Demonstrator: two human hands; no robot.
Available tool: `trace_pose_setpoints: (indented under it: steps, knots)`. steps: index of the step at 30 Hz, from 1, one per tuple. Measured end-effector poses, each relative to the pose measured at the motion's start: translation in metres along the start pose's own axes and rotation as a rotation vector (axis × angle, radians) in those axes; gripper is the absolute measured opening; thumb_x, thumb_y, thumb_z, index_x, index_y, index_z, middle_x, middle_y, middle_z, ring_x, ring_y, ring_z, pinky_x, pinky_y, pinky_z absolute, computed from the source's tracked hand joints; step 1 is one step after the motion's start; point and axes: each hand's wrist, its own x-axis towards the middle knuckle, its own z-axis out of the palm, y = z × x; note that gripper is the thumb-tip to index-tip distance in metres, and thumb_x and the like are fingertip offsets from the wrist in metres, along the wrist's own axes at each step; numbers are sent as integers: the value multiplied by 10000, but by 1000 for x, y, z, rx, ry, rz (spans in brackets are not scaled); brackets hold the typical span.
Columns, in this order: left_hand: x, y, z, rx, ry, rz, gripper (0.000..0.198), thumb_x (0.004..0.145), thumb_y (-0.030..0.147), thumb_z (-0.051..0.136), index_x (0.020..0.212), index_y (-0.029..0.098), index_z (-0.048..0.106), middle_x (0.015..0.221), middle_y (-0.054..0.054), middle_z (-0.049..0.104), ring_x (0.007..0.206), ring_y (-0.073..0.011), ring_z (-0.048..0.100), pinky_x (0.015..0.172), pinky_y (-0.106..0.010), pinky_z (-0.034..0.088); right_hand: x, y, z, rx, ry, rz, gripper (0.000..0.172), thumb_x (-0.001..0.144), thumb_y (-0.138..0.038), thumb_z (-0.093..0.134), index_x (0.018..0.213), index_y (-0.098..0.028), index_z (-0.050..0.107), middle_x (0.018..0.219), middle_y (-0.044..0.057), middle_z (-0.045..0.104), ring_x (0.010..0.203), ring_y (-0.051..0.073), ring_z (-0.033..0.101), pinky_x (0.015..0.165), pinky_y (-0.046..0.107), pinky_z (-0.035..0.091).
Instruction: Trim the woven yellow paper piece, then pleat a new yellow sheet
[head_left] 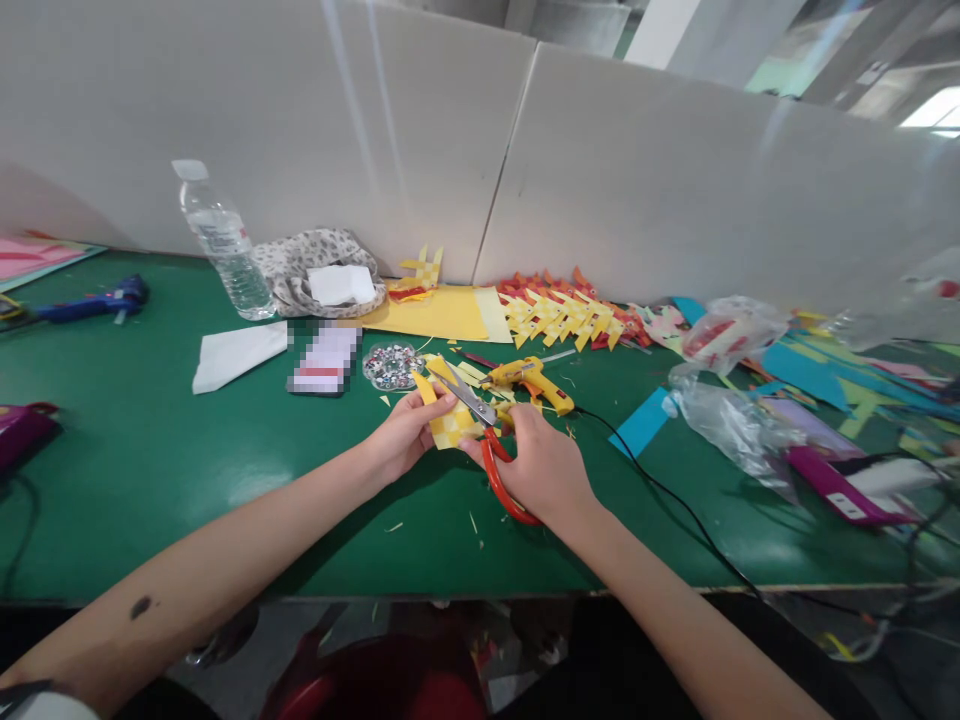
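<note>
My left hand (407,433) is closed on a woven yellow paper piece (448,428) with a checkered pattern and strips sticking out. In my right hand (546,458) are red-handled scissors (491,440), their blades pointing up and left across the top of the paper. Fingers of the right hand also come close to the paper's right edge; whether they touch it I cannot tell. Just beyond the hands lies a yellow glue gun (531,378) with a black cord. Beside the left hand sits a clear flower-shaped tray of small googly eyes (391,366).
Behind are a yellow sheet (427,312) and rows of yellow woven paper fish (559,318). To the left stand a water bottle (229,250), a phone (325,360) and folded white paper (238,357). Blue paper (643,422), plastic bags (731,425) and a purple box-like item (844,490) lie right.
</note>
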Motion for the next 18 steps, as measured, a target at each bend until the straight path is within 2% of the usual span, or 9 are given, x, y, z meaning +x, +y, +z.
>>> trace_pose_setpoints:
  steps: [10, 18]
  knots:
    - [1, 3, -1, -27, -33, -54, 231, 650, 275, 744, 816, 149, 644, 782, -43, 691, 672, -148, 643, 644, -250, 497, 1, 0, 2, 101, -42, -2, 361, 773, -550, 462, 714, -194, 439, 747, 42, 568, 584, 159, 549, 498, 254, 337]
    - [2, 6, -2, -7, -10, -41, 211, 642, 260, 749, 786, 165, 627, 745, -18, 675, 656, -137, 635, 631, -242, 491, 2, 1, 4, 123, -24, 14, 363, 760, -554, 473, 739, -193, 444, 718, 37, 558, 551, 155, 523, 483, 249, 318]
